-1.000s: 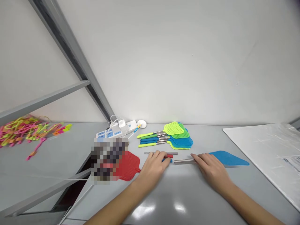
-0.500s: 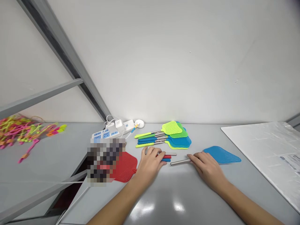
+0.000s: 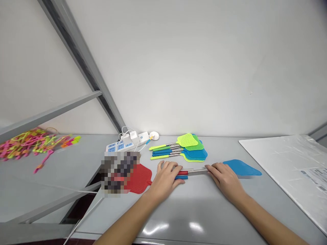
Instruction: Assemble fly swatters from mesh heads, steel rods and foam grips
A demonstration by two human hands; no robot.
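My left hand is closed over a red handle, a blue handle and a thin metal rod, all lying side by side on the table. My right hand grips the metal shaft of a blue fly swatter, whose perforated head points right. The shaft's left end meets the red handle's right end; whether it has entered the handle I cannot tell. A red fly swatter head lies left of my left hand, its neck running toward my wrist.
Behind my hands lies a stack of lime, green and blue fly swatters. A power strip with white plugs sits back left, near a pixelated patch. A white wrapped board lies right. Colourful strung pieces are on the left table, beyond a metal frame.
The blue swatter's shaft has come up level with the red handle, and their ends now meet. The head view has shifted slightly left.
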